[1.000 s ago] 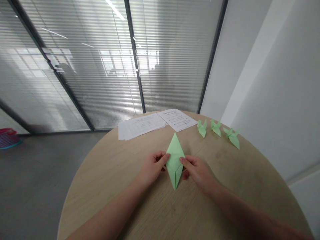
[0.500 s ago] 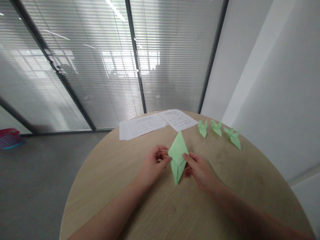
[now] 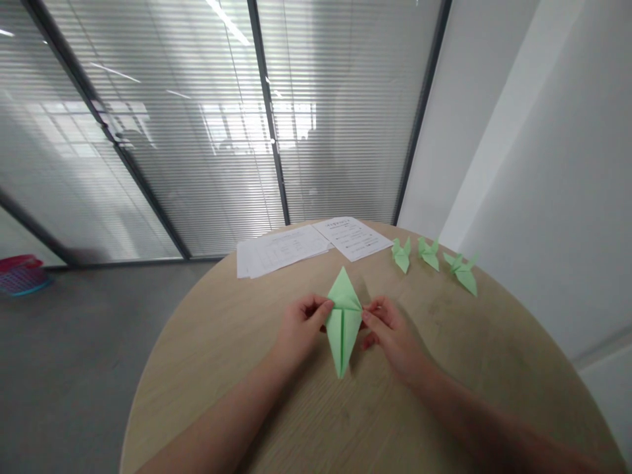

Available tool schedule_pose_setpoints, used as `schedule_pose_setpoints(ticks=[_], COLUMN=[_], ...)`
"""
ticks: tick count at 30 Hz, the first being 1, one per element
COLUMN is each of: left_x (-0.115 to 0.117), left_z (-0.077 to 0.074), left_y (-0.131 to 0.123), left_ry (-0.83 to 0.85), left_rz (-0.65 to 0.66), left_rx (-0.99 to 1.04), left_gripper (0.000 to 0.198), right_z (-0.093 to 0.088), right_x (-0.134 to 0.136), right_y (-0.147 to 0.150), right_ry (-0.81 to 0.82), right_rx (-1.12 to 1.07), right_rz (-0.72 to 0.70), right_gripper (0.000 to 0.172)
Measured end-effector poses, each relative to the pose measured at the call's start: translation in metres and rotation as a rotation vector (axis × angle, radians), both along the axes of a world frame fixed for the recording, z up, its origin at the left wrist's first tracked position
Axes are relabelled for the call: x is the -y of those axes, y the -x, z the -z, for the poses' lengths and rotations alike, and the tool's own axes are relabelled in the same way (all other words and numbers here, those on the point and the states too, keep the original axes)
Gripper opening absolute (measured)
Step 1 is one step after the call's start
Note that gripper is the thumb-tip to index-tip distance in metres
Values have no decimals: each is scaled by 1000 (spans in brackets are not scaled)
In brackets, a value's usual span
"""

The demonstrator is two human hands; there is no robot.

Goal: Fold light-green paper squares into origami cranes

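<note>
A pale green sheet of origami paper (image 3: 344,322), folded into a long diamond, is held up over the table between both hands. A slit runs down the middle of its lower half, and a crease crosses it at the widest part. My left hand (image 3: 305,320) pinches the left corner, thumb on the front face. At the right corner, the thumb and fingertips of my right hand (image 3: 390,331) are closed on the paper's edge. The fingers behind the paper are partly hidden.
Three folded green paper cranes (image 3: 401,255) stand in a row at the table's back right. White printed sheets (image 3: 281,249) lie along the far edge of the round wooden table (image 3: 197,355). A pink and blue basket (image 3: 22,275) sits on the floor at left.
The folded paper has shifted slightly left and down, and its lower half now shows a longer slit. My left thumb has come onto its front; my right thumb has moved out to the edge.
</note>
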State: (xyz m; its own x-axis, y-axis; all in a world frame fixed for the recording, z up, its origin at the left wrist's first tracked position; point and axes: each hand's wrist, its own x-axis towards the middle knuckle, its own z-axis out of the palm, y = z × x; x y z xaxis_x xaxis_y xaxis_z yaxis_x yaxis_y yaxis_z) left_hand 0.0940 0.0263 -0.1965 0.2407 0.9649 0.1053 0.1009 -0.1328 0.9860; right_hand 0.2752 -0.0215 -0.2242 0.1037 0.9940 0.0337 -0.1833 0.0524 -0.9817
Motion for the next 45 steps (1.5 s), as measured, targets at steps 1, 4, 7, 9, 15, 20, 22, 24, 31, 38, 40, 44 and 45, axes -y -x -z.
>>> schedule_pose_setpoints(ticks=[1, 4, 7, 9, 15, 20, 22, 24, 31, 38, 40, 44, 45], left_x=[0, -1, -2, -2, 2, 7, 8, 8, 6, 7, 7, 8, 9], left_z=[0, 2, 4, 6, 7, 0, -2, -2, 5, 7, 7, 6, 6], left_y=[0, 0, 0, 0, 0, 0, 0, 0, 2, 2, 2, 1, 1], left_ry=[6, -13, -66, -86, -68, -75, -64, -61, -88, -89, -84, -69, -68], left_rz=[-9, -54, -51, -20, 67, 99, 102, 109, 137, 172, 171, 171, 173], left_rx=[13, 56, 51, 11, -109, -78, -70, -68, -100, -148, -147, -128, -129], left_gripper=[31, 26, 21, 20, 31, 29, 31, 33, 27, 36, 36, 37, 37], right_z=[1, 5, 5, 5, 9, 10, 9, 9, 3, 9, 11, 13, 14], right_x=[0, 0, 0, -1, -3, -1, 0, 1, 5, 5, 6, 8, 8], right_y=[1, 1, 0, -2, -4, -5, -5, -5, -2, 1, 3, 5, 5], right_ry=[-22, -67, -72, -63, -48, -100, -118, -131, -149, -46, -21, -35, -45], right_rx=[39, 128, 186, 211, 252, 307, 323, 348, 404, 350, 340, 369, 372], right_rz=[-5, -14, -16, 5, 75, 63, 48, 43, 82, -26, -64, -62, -58], right_gripper=[42, 32, 24, 24, 31, 31, 32, 33, 35, 46, 49, 49, 48])
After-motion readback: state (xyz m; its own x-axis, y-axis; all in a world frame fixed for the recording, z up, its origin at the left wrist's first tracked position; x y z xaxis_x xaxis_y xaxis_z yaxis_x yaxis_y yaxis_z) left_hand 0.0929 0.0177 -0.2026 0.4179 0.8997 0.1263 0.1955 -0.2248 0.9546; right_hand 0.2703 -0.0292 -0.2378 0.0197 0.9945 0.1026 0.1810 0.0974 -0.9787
